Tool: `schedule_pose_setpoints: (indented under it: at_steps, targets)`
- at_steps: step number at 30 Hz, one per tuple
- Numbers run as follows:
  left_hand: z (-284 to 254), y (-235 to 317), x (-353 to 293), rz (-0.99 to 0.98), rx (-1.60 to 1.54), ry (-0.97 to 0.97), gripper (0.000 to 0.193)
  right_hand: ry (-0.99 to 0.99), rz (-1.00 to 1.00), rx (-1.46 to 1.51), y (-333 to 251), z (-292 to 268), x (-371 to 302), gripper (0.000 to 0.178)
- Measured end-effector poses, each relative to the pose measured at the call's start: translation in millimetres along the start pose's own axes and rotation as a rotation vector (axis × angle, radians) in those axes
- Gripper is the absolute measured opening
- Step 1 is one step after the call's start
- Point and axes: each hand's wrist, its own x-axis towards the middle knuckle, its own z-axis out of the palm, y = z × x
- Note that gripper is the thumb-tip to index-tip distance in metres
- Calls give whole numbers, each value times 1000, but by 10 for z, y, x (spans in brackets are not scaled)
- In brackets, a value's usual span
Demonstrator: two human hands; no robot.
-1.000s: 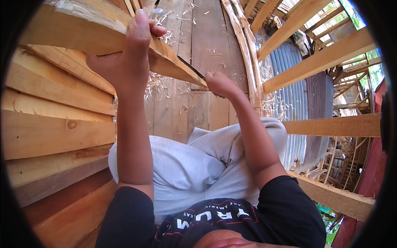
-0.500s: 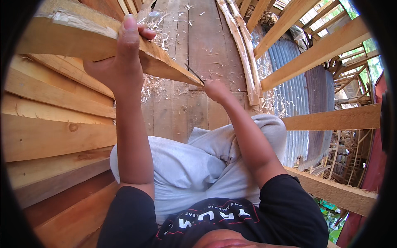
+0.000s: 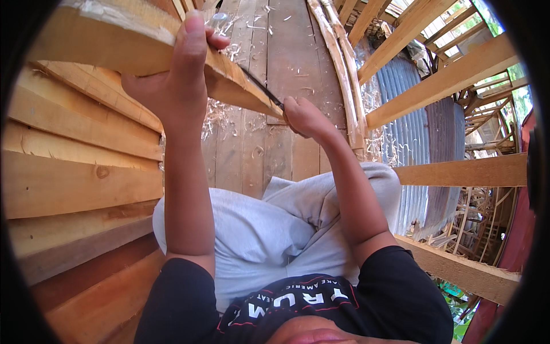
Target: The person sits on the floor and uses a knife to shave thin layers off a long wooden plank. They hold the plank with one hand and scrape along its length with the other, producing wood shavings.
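A long, light wooden beam slants from the upper left down to a narrow end near the middle. My left hand grips it, thumb along the near face and fingertips over the far edge. My right hand is closed round the handle of a knife, at the beam's narrow end. The dark, thin knife blade runs up and left from that fist, along the beam's upper edge. Most of the handle is hidden inside the fist.
Curled wood shavings are scattered over the plank floor. Two pale poles lie to the right, before railing beams and corrugated metal sheets. A stepped board wall stands close on my left. A small clear glass or jar sits at the far side.
My right hand has moved slightly right and its fist has turned; more of the blade shows along the beam's edge. My left hand, still gripping, sits slightly farther right and higher in view.
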Motion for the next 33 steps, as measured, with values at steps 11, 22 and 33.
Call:
schedule_pose_setpoints:
  at_steps: [11,22,33]
  targets:
    - [1,-35,5,36,-12,-36,16,231,-285,-307,303,197,162,34]
    - [112,111,-56,-66,97,-3,18,298,-97,-408,589,365,412,52]
    - [45,82,4,-121,-77,-79,16,36,36,151,505,237,190,57]
